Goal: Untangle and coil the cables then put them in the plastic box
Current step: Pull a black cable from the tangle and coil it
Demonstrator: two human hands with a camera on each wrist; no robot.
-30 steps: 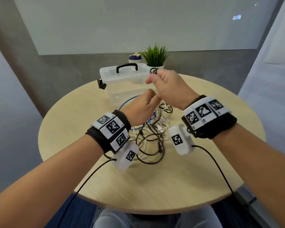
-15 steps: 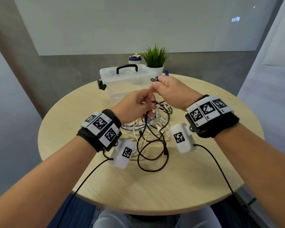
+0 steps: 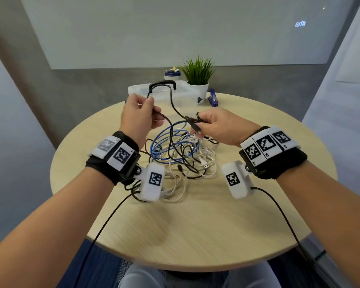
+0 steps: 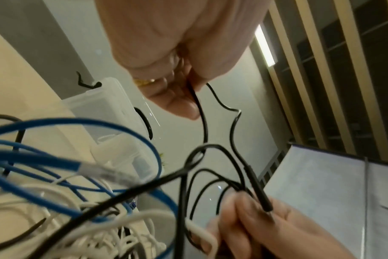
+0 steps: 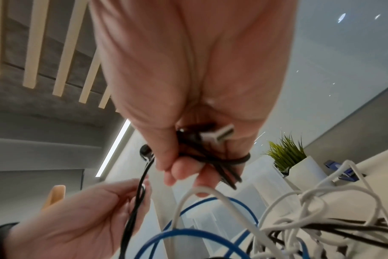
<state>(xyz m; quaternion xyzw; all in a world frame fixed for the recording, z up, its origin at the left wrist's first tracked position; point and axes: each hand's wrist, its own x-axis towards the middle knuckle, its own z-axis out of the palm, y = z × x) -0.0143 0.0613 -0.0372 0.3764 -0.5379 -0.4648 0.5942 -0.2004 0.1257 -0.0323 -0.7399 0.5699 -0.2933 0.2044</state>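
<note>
A tangle of blue, white and black cables [image 3: 181,156] lies mid-table. My left hand [image 3: 152,108] pinches a black cable [image 3: 173,104] that arcs across to my right hand [image 3: 197,124]. The right hand grips a small coil of that same cable, and in the right wrist view its USB plug [image 5: 217,135] sticks out of the fist. In the left wrist view the left hand [image 4: 188,98] nips the black cable [image 4: 203,126] above the blue cable [image 4: 78,157]. The clear plastic box [image 3: 187,96] with a black handle [image 3: 162,83] stands behind the hands, lid on.
On the round wooden table [image 3: 195,225], behind the box, stand a potted green plant [image 3: 197,73] and a small blue-and-white bottle [image 3: 172,74]. A blue stapler [image 3: 213,98] lies to the right of the box. Bare tabletop lies near the front edge.
My hands were close together in front of the box; they have drawn apart, left hand going left and right hand down and right, and a length of black cable now hangs between them.
</note>
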